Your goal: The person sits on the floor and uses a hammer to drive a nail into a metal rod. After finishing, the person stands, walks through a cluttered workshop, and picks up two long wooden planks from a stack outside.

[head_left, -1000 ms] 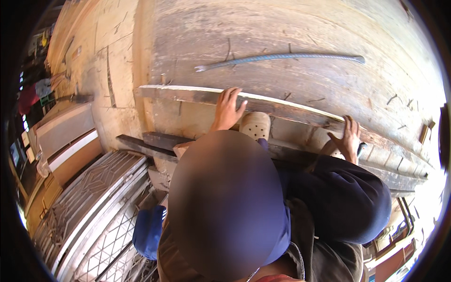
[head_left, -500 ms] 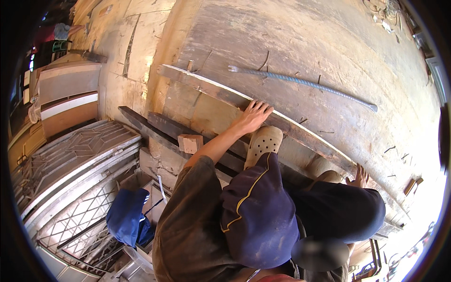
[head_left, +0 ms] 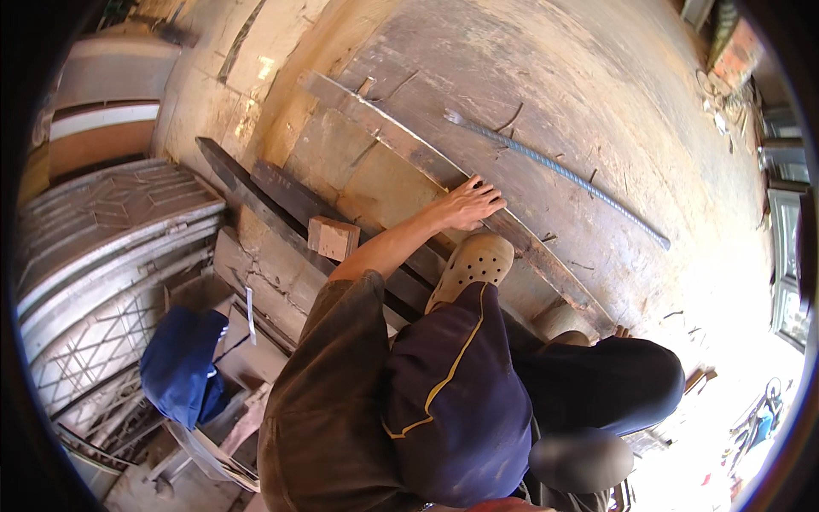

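A long, worn wooden plank (head_left: 401,136) runs slantwise from the upper left down to my right knee. My left hand (head_left: 474,205) is closed over its edge near the middle, fingers bent across it. At the plank's lower right end, only the fingertips of my right hand (head_left: 622,331) show, bent at the wood; my knee covers the rest. Beside my left hand is my foot in a beige clog (head_left: 482,258). Beyond the plank lies a blue-grey ribbed steel bar (head_left: 559,166) with a forked end.
Bent nails (head_left: 514,119) lie around the bar. Dark timber pieces (head_left: 256,192) and a small wood block (head_left: 333,237) are left of my forearm. Farther left stand stacked metal grilles (head_left: 119,218) and a blue cloth bag (head_left: 182,363). Framed glass panels (head_left: 789,256) stand far right.
The plank has turned on its long axis: its pale edge shows less and more of its brown face shows. My right hand is now mostly behind my knee. The whole view has shifted.
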Tool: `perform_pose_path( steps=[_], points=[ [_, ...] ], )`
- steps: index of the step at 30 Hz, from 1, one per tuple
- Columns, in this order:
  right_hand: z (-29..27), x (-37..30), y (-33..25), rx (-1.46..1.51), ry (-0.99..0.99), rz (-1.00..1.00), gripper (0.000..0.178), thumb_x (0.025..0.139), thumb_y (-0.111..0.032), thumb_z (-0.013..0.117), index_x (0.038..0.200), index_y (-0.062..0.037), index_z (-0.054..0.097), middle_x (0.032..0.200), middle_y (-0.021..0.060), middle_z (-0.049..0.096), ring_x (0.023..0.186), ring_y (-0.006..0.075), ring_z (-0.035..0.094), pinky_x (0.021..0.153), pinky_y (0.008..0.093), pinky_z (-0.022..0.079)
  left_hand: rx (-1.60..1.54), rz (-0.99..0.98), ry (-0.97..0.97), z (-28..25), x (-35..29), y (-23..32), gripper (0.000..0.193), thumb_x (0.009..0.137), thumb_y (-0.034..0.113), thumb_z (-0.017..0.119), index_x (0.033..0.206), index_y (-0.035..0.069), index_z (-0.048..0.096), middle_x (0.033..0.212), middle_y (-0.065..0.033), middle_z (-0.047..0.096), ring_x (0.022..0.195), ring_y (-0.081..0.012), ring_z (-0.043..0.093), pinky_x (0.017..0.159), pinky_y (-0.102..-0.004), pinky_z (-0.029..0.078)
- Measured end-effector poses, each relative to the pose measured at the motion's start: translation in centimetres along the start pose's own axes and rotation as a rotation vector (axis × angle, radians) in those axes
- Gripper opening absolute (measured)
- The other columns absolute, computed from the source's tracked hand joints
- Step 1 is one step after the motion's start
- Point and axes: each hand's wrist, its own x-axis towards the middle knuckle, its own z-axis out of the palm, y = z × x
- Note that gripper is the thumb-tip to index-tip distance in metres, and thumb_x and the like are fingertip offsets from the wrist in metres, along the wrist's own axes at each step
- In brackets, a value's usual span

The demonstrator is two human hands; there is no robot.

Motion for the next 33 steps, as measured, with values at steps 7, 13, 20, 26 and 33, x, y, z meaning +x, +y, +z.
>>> perform_pose_path(
  steps=[7, 13, 20, 26, 33],
  points=[
    [-1.3, 1.9, -2.5, -0.044, -0.059, -0.050, 0.048, 0.082, -0.040, 0.057, 0.115, -0.0057, 0.054, 0.112, 0.0112, 0.055, 0.112, 0.0259, 0.049, 0.102, 0.0545, 0.024, -0.052, 0.049, 0.157, -4.3, -0.4, -5.5, 0.062, 0.068, 0.016, 0.070, 0.125, 0.008, 0.045, 0.122, -0.0119, 0.052, 0.120, -0.0277, 0.043, 0.102, -0.0461, 0.027],
    [1.0, 10.1, -14.2, -0.212, -0.203, -0.337, 0.047, 0.082, -0.040, 0.058, 0.114, -0.0066, 0.055, 0.110, 0.0101, 0.056, 0.112, 0.0243, 0.049, 0.104, 0.0566, 0.021, 0.129, -0.222, 0.056, -7.0, -8.4, -14.9, 0.069, 0.068, 0.007, 0.071, 0.131, 0.011, 0.043, 0.129, -0.0129, 0.049, 0.123, -0.0310, 0.041, 0.105, -0.0443, 0.027],
    [2.7, 11.1, -19.1, 0.067, 0.186, -0.341, 0.061, 0.079, -0.046, 0.058, 0.124, -0.0068, 0.049, 0.122, 0.0136, 0.050, 0.121, 0.0266, 0.044, 0.107, 0.0579, 0.018, 0.396, -0.487, -0.194, -15.0, -6.7, -9.4, 0.090, 0.070, 0.014, 0.073, 0.143, 0.010, 0.020, 0.144, -0.0185, 0.027, 0.133, -0.0352, 0.025, 0.108, -0.0478, 0.024],
    [0.3, 6.3, -6.5, 0.269, -0.018, 0.135, 0.077, 0.079, -0.050, 0.061, 0.138, -0.0093, 0.033, 0.138, 0.0146, 0.036, 0.128, 0.0314, 0.034, 0.111, 0.0478, 0.019, -0.093, -0.067, 0.146, -13.8, 5.9, 6.6, 0.073, 0.081, 0.032, 0.064, 0.139, 0.002, 0.030, 0.141, -0.0210, 0.033, 0.131, -0.0351, 0.032, 0.108, -0.0443, 0.024],
    [5.3, -1.3, 6.2, 0.180, 0.017, 0.207, 0.099, 0.062, -0.042, 0.079, 0.139, -0.0074, 0.029, 0.140, 0.0148, 0.033, 0.133, 0.0292, 0.027, 0.109, 0.0550, 0.016, -0.002, 0.182, -0.087, -1.5, 13.8, 21.1, 0.091, 0.069, 0.033, 0.074, 0.138, 0.000, 0.024, 0.130, -0.0219, 0.043, 0.118, -0.0365, 0.043, 0.100, -0.0446, 0.033]
  ],
)
